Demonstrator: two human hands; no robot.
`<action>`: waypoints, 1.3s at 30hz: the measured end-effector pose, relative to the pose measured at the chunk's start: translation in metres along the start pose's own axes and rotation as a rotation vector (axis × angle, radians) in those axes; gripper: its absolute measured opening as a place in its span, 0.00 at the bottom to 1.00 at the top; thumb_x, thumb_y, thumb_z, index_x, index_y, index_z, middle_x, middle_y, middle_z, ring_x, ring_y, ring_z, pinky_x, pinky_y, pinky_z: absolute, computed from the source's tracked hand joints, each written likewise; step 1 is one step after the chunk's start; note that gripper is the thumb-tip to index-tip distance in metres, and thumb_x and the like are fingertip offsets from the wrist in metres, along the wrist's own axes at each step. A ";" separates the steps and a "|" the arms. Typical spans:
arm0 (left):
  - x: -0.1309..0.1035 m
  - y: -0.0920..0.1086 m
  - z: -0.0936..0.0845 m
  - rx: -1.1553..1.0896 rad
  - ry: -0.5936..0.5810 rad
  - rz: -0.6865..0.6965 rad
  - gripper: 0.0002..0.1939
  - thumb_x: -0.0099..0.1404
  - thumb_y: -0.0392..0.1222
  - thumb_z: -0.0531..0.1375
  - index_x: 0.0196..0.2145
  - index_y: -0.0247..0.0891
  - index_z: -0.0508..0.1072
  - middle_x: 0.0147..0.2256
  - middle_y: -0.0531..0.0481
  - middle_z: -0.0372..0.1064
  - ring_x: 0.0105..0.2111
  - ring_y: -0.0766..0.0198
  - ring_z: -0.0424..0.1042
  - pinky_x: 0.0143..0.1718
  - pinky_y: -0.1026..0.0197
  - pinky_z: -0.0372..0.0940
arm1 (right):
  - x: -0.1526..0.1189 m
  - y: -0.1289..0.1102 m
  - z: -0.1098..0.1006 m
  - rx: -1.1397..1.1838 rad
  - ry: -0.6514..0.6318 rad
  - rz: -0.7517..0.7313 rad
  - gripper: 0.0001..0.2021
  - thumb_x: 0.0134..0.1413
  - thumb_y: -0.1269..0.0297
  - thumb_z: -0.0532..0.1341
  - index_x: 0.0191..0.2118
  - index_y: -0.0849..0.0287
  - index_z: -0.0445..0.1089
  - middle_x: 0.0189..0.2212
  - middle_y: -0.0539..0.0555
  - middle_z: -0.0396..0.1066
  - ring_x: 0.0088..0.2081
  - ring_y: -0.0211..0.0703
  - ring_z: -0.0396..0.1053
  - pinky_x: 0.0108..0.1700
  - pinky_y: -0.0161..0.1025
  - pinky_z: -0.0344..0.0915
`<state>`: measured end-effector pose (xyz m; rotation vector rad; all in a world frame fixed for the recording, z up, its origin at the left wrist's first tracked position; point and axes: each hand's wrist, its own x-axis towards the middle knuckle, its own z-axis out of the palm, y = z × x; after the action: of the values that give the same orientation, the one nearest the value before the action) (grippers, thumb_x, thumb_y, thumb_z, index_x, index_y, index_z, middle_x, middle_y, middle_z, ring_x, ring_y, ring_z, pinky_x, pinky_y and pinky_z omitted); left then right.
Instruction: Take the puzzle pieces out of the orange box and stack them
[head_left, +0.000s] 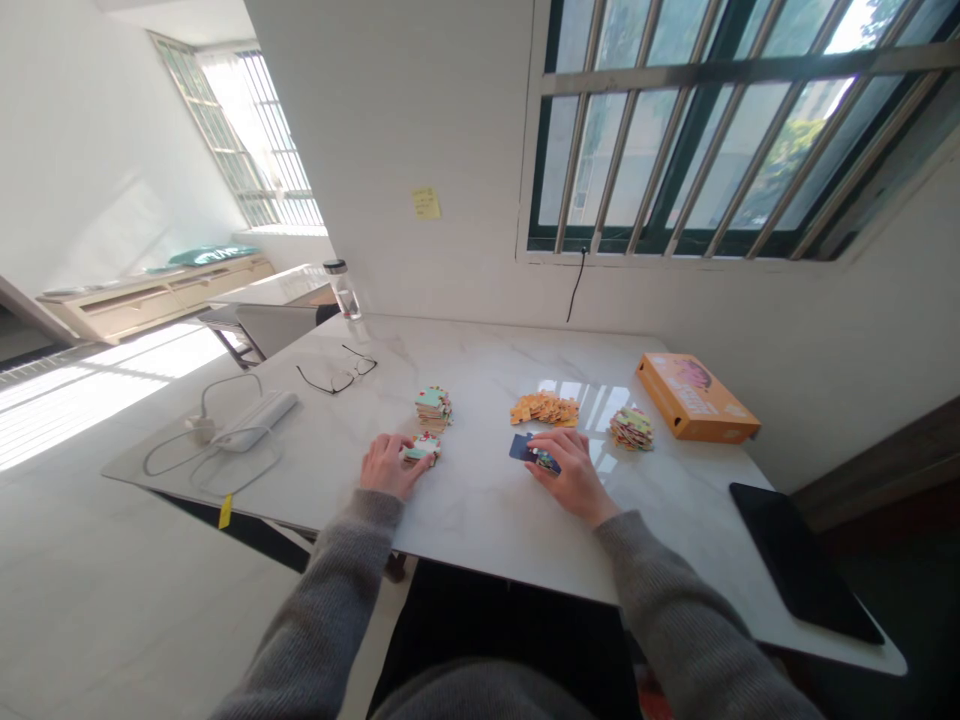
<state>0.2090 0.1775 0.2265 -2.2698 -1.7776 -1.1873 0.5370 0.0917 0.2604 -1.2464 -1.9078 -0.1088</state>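
Observation:
My left hand [391,466] is closed round the side of a small stack of pale green and red jigsaw puzzle pieces [422,448] on the white table. Just behind it rises a taller stack of similar green pieces [433,405]. My right hand [568,468] grips dark blue puzzle pieces [523,447], thumb and fingers on their right side; part of them is hidden under the fingers. Beyond that hand lies a heap of orange pieces [545,409]. To its right stands another stack of multicoloured pieces [631,428].
An orange box [696,397] lies at the right back, with a black tablet [802,560] along the right edge. Glasses [341,382], a white power strip [259,420] with its cable, and a clear bottle [343,290] occupy the left side. A wall stands behind the table.

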 end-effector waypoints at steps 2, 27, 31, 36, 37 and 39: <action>0.001 -0.001 -0.005 -0.137 0.071 -0.026 0.12 0.62 0.52 0.60 0.34 0.41 0.69 0.34 0.47 0.67 0.37 0.55 0.70 0.39 0.54 0.67 | 0.002 -0.006 0.003 -0.021 0.003 -0.024 0.10 0.60 0.60 0.63 0.47 0.51 0.71 0.45 0.55 0.74 0.50 0.53 0.66 0.53 0.53 0.59; 0.015 0.036 -0.028 -0.379 -0.252 0.404 0.12 0.51 0.30 0.59 0.34 0.42 0.72 0.44 0.45 0.71 0.48 0.52 0.68 0.54 0.47 0.65 | 0.005 -0.051 0.028 0.096 -0.024 -0.048 0.15 0.60 0.62 0.61 0.52 0.52 0.67 0.52 0.58 0.69 0.54 0.54 0.65 0.55 0.53 0.59; 0.030 -0.006 -0.026 -0.311 -0.254 0.247 0.12 0.48 0.30 0.60 0.32 0.42 0.71 0.43 0.45 0.73 0.47 0.52 0.68 0.55 0.45 0.64 | 0.003 -0.026 0.013 0.048 0.101 0.067 0.13 0.62 0.67 0.55 0.50 0.52 0.68 0.46 0.56 0.71 0.50 0.53 0.67 0.53 0.52 0.60; 0.030 -0.026 -0.016 -0.297 -0.245 0.231 0.12 0.47 0.30 0.59 0.30 0.41 0.71 0.43 0.46 0.73 0.46 0.53 0.69 0.54 0.47 0.64 | -0.001 0.000 -0.002 -0.006 0.109 0.136 0.11 0.62 0.68 0.54 0.47 0.54 0.69 0.41 0.55 0.72 0.46 0.52 0.67 0.50 0.51 0.59; 0.029 -0.025 -0.014 -0.306 -0.243 0.235 0.12 0.47 0.30 0.58 0.31 0.41 0.71 0.43 0.46 0.73 0.46 0.53 0.69 0.55 0.47 0.63 | -0.003 0.004 -0.004 -0.016 0.105 0.141 0.10 0.62 0.68 0.54 0.47 0.54 0.69 0.41 0.55 0.72 0.46 0.52 0.67 0.50 0.51 0.59; 0.028 -0.023 -0.012 -0.324 -0.253 0.232 0.12 0.48 0.30 0.58 0.32 0.41 0.70 0.44 0.45 0.73 0.47 0.53 0.68 0.55 0.46 0.62 | -0.005 0.012 -0.009 -0.031 0.099 0.151 0.10 0.62 0.68 0.54 0.46 0.54 0.69 0.40 0.55 0.73 0.46 0.53 0.67 0.50 0.51 0.59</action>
<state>0.1848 0.2036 0.2411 -2.8298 -1.4136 -1.2702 0.5526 0.0897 0.2592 -1.3760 -1.7279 -0.1185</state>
